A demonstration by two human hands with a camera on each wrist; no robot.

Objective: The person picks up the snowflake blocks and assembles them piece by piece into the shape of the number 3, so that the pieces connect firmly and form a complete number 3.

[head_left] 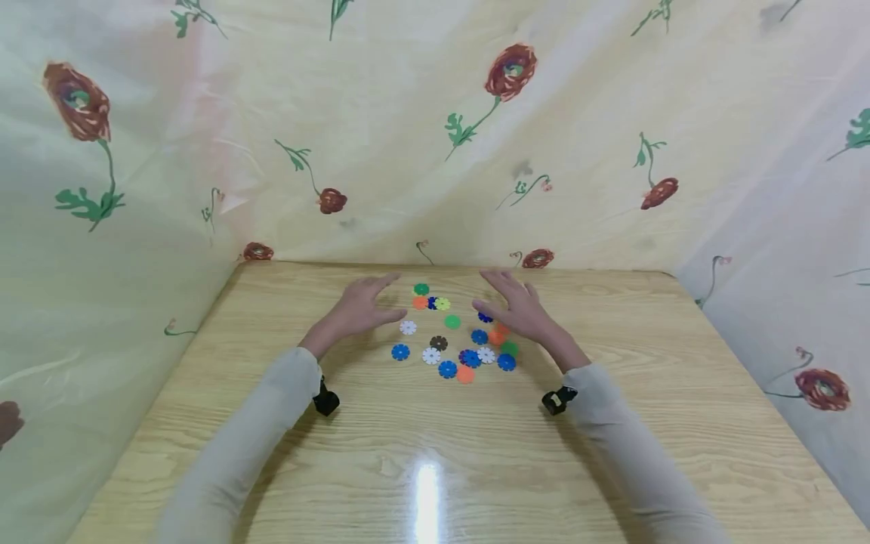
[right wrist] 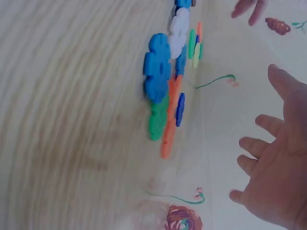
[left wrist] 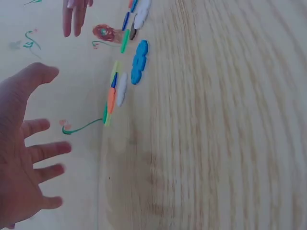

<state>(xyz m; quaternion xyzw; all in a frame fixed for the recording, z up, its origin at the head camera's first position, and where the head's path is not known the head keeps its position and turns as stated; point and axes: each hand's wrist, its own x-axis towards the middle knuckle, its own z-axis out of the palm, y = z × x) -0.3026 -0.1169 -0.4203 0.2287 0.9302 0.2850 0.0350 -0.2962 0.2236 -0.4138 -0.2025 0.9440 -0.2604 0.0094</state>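
Note:
Several flat, notched plastic discs lie scattered on the wooden table, among them a brown disc (head_left: 438, 343), a white disc (head_left: 431, 356), a blue disc (head_left: 400, 352), a light green disc (head_left: 452, 322) and an orange disc (head_left: 465, 374). My left hand (head_left: 360, 306) hovers left of them, fingers spread and holding nothing. On the other side my right hand (head_left: 519, 306) is held above the table, partly covering a dark blue disc (head_left: 485, 317) and orange discs (head_left: 499, 334). Both wrist views show the hands raised clear of the discs, with extended fingers.
The wooden table (head_left: 435, 438) reaches back to a flower-printed cloth (head_left: 394, 136) that hangs behind and at both sides. Small black cameras (head_left: 326, 399) are strapped at the wrists. A bright light reflection falls on the table's near part.

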